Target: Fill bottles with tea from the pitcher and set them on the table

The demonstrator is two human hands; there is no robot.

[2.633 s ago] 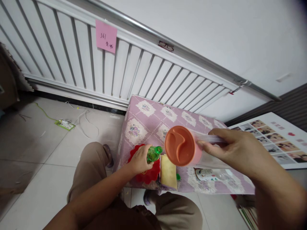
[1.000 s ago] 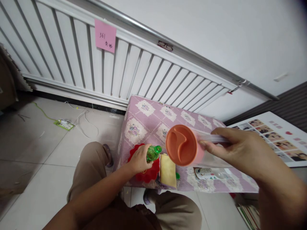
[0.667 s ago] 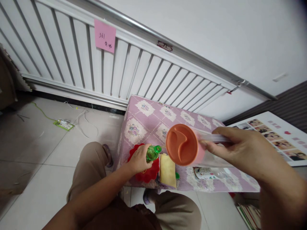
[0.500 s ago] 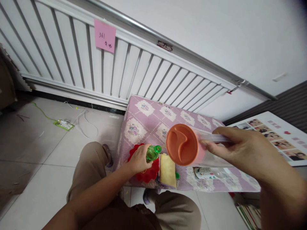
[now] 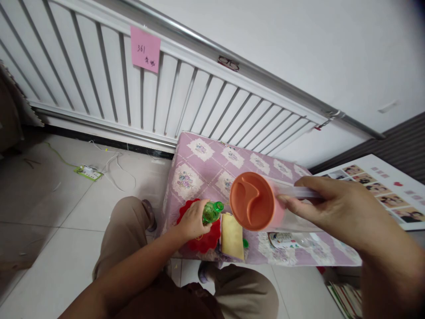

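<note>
In the head view my left hand [image 5: 194,221] is closed around a green bottle [image 5: 210,212], its open mouth tipped to the right. A red dish with a scalloped edge [image 5: 212,241] lies under that hand. My right hand [image 5: 332,201] grips the handle of a clear plastic pitcher [image 5: 295,212]. The pitcher is tipped on its side, and its round orange lid [image 5: 257,201] faces the bottle's mouth. A faint thin streak, perhaps liquid, shows between lid and bottle. Just below the lid lies a folded yellow cloth or paper [image 5: 232,237], with a green cap [image 5: 245,243] beside it.
A clear labelled bottle [image 5: 288,240] lies on the flowered purple tablecloth [image 5: 212,164], partly behind the pitcher. The table stands against a white radiator [image 5: 199,97]. At the right leans a photo board [image 5: 378,186]. A power strip [image 5: 88,173] with cables is on the floor.
</note>
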